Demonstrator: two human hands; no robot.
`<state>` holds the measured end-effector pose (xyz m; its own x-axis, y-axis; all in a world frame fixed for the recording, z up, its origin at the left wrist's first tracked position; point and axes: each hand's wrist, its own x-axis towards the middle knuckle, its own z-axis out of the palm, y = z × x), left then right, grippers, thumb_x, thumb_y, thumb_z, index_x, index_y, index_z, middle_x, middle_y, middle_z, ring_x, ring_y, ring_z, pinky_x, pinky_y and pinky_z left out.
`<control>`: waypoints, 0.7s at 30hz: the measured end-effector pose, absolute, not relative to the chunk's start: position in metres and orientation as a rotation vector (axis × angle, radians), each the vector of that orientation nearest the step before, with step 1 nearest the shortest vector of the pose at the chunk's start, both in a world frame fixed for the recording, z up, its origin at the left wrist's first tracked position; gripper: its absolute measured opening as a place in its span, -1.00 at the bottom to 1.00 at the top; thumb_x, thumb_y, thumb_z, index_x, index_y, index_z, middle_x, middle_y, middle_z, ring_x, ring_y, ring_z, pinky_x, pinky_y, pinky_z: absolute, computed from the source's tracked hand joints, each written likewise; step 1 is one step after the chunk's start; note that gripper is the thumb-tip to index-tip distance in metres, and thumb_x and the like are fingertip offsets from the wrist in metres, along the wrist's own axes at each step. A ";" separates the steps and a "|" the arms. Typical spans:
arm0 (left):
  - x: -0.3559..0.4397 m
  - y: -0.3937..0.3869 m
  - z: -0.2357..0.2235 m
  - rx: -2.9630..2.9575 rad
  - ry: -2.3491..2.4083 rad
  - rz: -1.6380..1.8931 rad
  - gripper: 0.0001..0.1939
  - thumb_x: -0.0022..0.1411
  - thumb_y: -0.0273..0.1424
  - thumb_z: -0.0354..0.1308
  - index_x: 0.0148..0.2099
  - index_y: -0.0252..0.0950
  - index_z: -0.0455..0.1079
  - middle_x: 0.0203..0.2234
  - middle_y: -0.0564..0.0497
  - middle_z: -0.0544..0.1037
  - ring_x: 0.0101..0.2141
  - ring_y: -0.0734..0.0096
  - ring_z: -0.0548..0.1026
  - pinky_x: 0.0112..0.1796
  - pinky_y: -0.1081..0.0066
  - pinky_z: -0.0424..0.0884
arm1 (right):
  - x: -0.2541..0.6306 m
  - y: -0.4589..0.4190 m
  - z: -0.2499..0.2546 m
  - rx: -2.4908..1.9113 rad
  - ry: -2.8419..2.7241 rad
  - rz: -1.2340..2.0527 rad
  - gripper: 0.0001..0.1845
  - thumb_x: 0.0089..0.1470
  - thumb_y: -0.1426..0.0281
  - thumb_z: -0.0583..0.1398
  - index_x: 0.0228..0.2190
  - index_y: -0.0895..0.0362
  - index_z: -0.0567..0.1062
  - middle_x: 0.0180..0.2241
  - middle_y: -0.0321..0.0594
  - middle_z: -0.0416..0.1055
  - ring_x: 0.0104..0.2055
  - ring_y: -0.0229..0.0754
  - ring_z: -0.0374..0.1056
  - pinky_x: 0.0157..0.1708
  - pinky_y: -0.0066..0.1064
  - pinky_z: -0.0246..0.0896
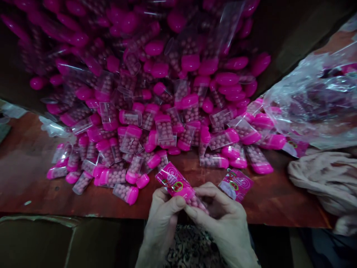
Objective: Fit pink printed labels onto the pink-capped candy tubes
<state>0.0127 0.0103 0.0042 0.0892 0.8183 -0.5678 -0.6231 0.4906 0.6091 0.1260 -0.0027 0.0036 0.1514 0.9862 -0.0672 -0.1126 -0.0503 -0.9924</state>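
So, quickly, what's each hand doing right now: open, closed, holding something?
Left hand: closed, holding a clear tube of pink beads.
Right hand: closed, holding the same tube.

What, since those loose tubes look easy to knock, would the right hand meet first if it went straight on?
Most likely the labelled pink-capped tube it already pinches with the left hand; the right hand points onto it, though depth is unclear.
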 end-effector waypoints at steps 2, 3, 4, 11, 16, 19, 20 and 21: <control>0.013 0.010 0.006 0.247 1.043 1.095 -0.80 -0.19 -0.36 0.42 -0.47 -0.35 0.54 -0.59 -0.02 0.56 -0.52 0.41 0.46 -0.38 0.40 0.41 | 0.125 -0.003 0.002 -1.270 -0.997 1.149 -0.84 -0.11 0.45 0.35 -0.39 0.06 0.53 -0.49 -0.34 0.36 -0.50 -0.32 0.34 -0.57 -0.54 0.30; 0.014 0.010 0.007 0.253 1.082 1.119 -0.82 -0.18 -0.38 0.41 -0.46 -0.34 0.55 -0.58 -0.01 0.57 -0.51 0.41 0.47 -0.37 0.40 0.41 | 0.124 -0.004 0.001 -1.293 -1.048 1.084 -0.82 -0.09 0.46 0.34 -0.36 0.06 0.53 -0.49 -0.33 0.36 -0.50 -0.32 0.33 -0.56 -0.53 0.30; 0.014 0.010 0.008 0.261 1.131 1.153 -0.84 -0.17 -0.40 0.40 -0.46 -0.33 0.55 -0.58 0.00 0.57 -0.51 0.42 0.47 -0.36 0.42 0.41 | 0.123 -0.005 0.001 -1.317 -1.117 0.994 -0.80 -0.08 0.48 0.33 -0.32 0.06 0.53 -0.47 -0.32 0.38 -0.49 -0.31 0.34 -0.54 -0.52 0.31; 0.018 0.010 0.010 0.341 1.089 1.101 -0.82 -0.14 -0.35 0.39 -0.46 -0.34 0.55 -0.60 -0.02 0.57 -0.55 0.39 0.48 -0.39 0.38 0.42 | 0.127 -0.007 0.005 -1.302 -1.199 0.898 -0.74 -0.07 0.53 0.32 -0.28 0.04 0.53 -0.45 -0.32 0.40 -0.49 -0.32 0.34 -0.55 -0.53 0.31; 0.014 0.014 0.009 0.340 1.109 1.072 -0.78 -0.12 -0.30 0.39 -0.45 -0.35 0.56 -0.59 -0.05 0.58 -0.53 0.34 0.50 -0.34 0.32 0.45 | 0.130 -0.005 0.003 -1.312 -1.056 1.055 -0.70 -0.15 0.45 0.38 -0.29 0.03 0.54 -0.44 -0.33 0.39 -0.44 -0.29 0.39 -0.49 -0.53 0.37; 0.009 0.018 0.010 0.305 1.186 1.178 -0.79 -0.11 -0.29 0.39 -0.45 -0.33 0.56 -0.57 -0.02 0.58 -0.51 0.41 0.49 -0.34 0.40 0.44 | 0.129 -0.006 0.003 -1.375 -1.085 1.147 -0.57 -0.15 0.36 0.38 -0.16 0.04 0.51 -0.33 -0.25 0.45 -0.35 -0.22 0.44 -0.44 -0.49 0.41; 0.008 0.019 0.010 0.320 1.194 1.202 -0.80 -0.11 -0.30 0.39 -0.45 -0.33 0.56 -0.56 -0.02 0.58 -0.50 0.43 0.49 -0.34 0.43 0.43 | 0.129 -0.006 0.003 -1.392 -1.121 1.165 -0.64 -0.10 0.34 0.36 -0.19 0.06 0.51 -0.35 -0.25 0.46 -0.39 -0.23 0.43 -0.48 -0.51 0.40; 0.006 0.020 0.009 0.341 1.190 1.215 -0.79 -0.12 -0.30 0.40 -0.45 -0.33 0.56 -0.56 -0.02 0.58 -0.51 0.44 0.48 -0.35 0.44 0.43 | 0.128 -0.006 0.004 -1.404 -1.162 1.171 -0.76 -0.04 0.33 0.32 -0.26 0.08 0.53 -0.41 -0.27 0.46 -0.45 -0.27 0.41 -0.52 -0.54 0.36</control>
